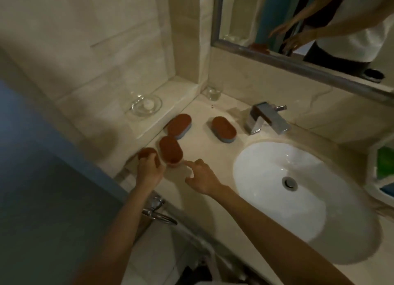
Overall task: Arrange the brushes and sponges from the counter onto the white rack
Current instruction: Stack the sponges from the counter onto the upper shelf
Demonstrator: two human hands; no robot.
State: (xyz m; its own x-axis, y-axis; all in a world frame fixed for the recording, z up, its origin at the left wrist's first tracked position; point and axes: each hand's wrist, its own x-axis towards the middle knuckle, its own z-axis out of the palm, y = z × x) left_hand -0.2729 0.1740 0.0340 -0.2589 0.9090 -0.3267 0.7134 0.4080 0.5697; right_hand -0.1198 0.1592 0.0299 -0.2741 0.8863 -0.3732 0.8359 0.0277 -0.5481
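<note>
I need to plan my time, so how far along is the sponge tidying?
No sponge shows on a rack yet. The left hand grips one sponge; the open right hand reaches toward the nearest sponge. That and two farther sponges lie on the counter.

Bare forearms (266,218), bare left hand (149,170), bare right hand (203,179), reflected white top (360,30), dark trousers (328,55)
</note>
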